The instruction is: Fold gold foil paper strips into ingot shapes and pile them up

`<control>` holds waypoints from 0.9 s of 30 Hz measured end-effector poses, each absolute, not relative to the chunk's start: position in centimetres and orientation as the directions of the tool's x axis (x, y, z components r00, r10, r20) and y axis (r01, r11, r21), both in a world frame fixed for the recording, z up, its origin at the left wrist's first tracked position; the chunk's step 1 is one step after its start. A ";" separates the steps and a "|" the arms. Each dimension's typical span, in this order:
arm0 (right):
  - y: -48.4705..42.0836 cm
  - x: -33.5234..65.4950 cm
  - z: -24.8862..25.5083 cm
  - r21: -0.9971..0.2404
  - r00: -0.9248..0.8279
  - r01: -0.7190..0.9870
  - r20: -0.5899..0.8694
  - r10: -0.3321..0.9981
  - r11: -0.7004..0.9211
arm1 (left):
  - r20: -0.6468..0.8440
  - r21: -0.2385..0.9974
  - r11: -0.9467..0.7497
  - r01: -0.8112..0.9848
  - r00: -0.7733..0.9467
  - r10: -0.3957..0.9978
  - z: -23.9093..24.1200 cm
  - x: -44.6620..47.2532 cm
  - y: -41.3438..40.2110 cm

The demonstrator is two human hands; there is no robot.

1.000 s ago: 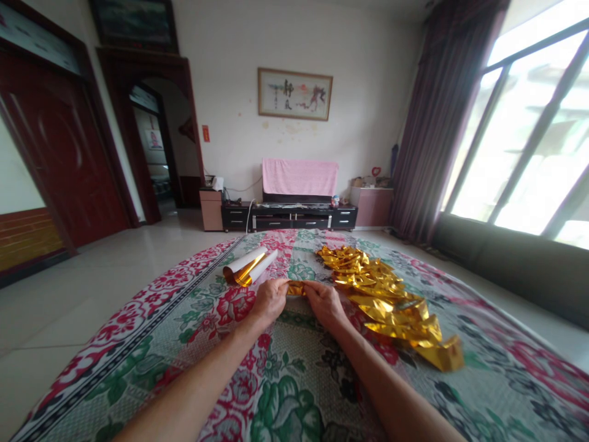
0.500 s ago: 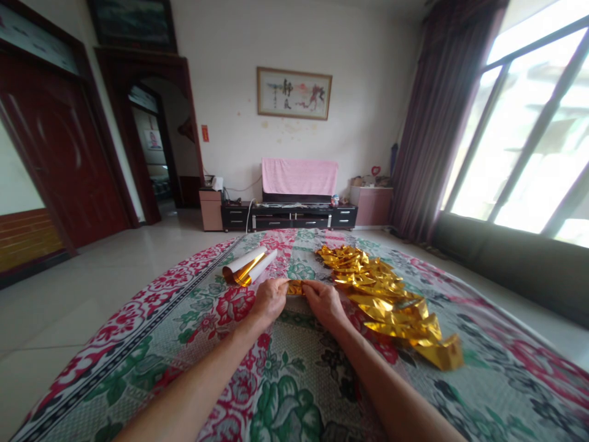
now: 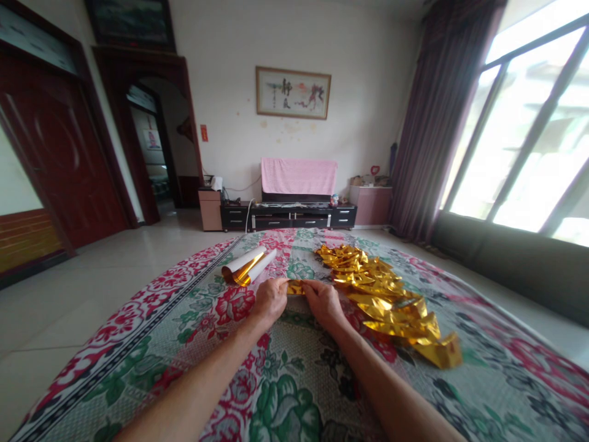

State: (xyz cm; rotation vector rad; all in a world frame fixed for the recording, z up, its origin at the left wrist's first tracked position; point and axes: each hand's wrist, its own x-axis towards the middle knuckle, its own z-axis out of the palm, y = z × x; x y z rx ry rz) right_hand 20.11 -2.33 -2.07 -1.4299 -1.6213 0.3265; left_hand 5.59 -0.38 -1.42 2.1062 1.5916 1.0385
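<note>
A small folded piece of gold foil paper [image 3: 295, 286] is stretched between my two hands, just above the patterned cloth. My left hand [image 3: 270, 299] pinches its left end, and my right hand [image 3: 324, 302] pinches the right end. Fingers cover both ends, so only the shiny middle shows. Close by on the right lies a long pile of folded gold foil paper pieces [image 3: 377, 279], boat-like with pointed ends. Beyond my left hand rest curled sheets of gold foil paper [image 3: 248, 267], white on the back.
A flowered cloth [image 3: 285, 405] covers the rounded surface under my arms. Past its far edge stands a low black cabinet [image 3: 292, 218] with a pink towel [image 3: 299, 176] over something on top. A purple curtain [image 3: 426, 123] hangs beside the window on the right.
Almost nothing differs. Both hands keep their pinch on the gold foil paper in the same place, and the view has shifted very slightly.
</note>
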 end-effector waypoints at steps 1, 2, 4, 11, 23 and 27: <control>-2.3 20.1 -2.1 -0.708 0.096 0.644 0.452 0.887 0.291 | 0.367 0.616 -0.339 0.711 0.121 0.922 -1.5 5.6 -0.3; -2.3 20.1 -2.1 -0.708 0.099 0.645 0.453 0.886 0.290 | 0.373 0.610 -0.343 0.714 0.123 0.919 -1.5 5.6 -0.3; -2.3 20.1 -2.1 -0.708 0.103 0.644 0.456 0.884 0.290 | 0.383 0.604 -0.355 0.714 0.131 0.915 -1.6 5.6 -0.2; -2.5 20.1 -2.0 -0.702 0.075 0.638 0.465 0.882 0.316 | 0.370 0.614 -0.346 0.710 0.129 0.920 -1.6 5.4 -0.2; -2.6 20.1 -1.8 -0.722 0.088 0.620 0.455 0.886 0.308 | 0.365 0.639 -0.343 0.689 0.121 0.923 -1.4 5.4 -0.4; -2.6 20.0 -1.9 -0.720 0.085 0.623 0.451 0.889 0.306 | 0.379 0.624 -0.358 0.695 0.132 0.916 -1.7 5.4 -0.2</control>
